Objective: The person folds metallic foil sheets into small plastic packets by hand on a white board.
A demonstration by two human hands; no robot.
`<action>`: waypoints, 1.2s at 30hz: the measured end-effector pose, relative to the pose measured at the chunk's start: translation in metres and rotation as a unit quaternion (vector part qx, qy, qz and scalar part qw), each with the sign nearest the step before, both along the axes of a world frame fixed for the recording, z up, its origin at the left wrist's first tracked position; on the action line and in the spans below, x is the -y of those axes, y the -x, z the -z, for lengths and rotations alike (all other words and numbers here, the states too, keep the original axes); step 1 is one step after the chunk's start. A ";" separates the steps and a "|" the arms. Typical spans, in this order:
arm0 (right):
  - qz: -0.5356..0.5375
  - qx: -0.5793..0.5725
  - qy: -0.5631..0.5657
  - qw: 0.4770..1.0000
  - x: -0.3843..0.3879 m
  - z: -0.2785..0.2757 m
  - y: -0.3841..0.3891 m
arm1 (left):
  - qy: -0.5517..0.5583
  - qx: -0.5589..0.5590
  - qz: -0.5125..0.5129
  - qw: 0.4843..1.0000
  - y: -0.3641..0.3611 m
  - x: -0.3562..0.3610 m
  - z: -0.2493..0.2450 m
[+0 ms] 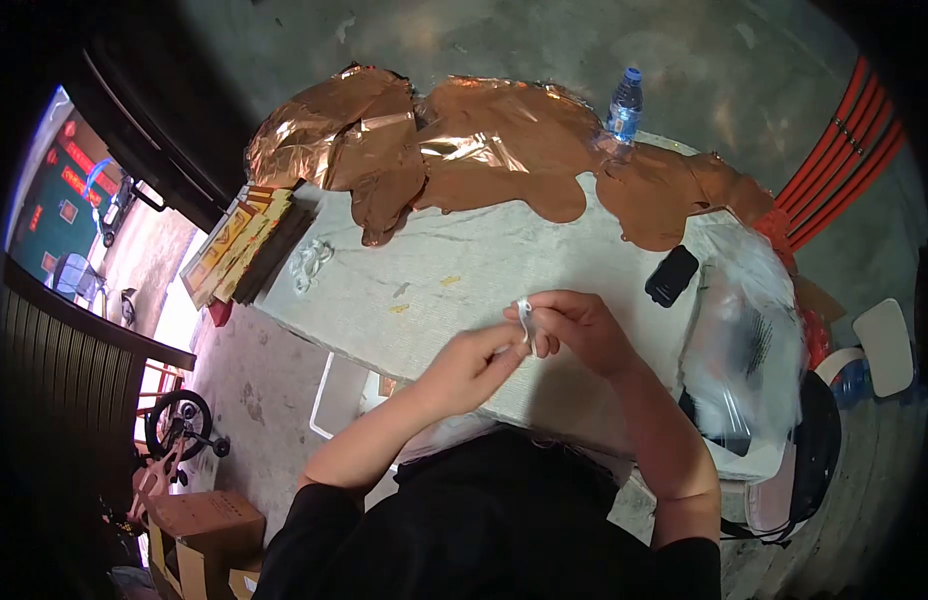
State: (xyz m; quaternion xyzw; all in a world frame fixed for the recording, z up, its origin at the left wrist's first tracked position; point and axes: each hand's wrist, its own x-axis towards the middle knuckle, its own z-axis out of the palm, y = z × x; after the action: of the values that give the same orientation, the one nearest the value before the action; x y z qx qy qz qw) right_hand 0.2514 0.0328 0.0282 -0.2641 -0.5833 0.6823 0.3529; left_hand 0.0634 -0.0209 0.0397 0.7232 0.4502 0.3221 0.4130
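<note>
Above the near part of the white-covered table, my two hands meet at a small, thin white strip (526, 318). My left hand (469, 368) is closed, pinching its lower end between thumb and fingers. From the other side, my right hand (582, 328) pinches the strip near its top with bent fingers. The strip's exact kind is too small to make out. A tangled little heap of similar white pieces (310, 265) lies toward the table's left edge. Small yellowish scraps (451, 281) lie on the cover beyond my hands.
Shiny copper-brown foil pieces (504, 150) spread along the table's far side. A water bottle (625, 108) stands there. To the right lie a black case-like object (672, 276) and clear plastic bags (739, 350). Stacked packets (239, 240) sit at the left end; a cardboard box (206, 522) is on the floor.
</note>
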 end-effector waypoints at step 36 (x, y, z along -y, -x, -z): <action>-0.023 -0.051 0.117 0.992 -0.001 0.005 0.004 | 0.017 0.041 -0.033 0.998 -0.003 -0.018 0.025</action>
State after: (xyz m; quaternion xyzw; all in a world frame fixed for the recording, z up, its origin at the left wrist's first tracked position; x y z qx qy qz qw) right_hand 0.2477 0.0341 0.0231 -0.2545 -0.4868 0.7664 0.3329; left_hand 0.0667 -0.0032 0.0151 0.6871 0.4619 0.3571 0.4325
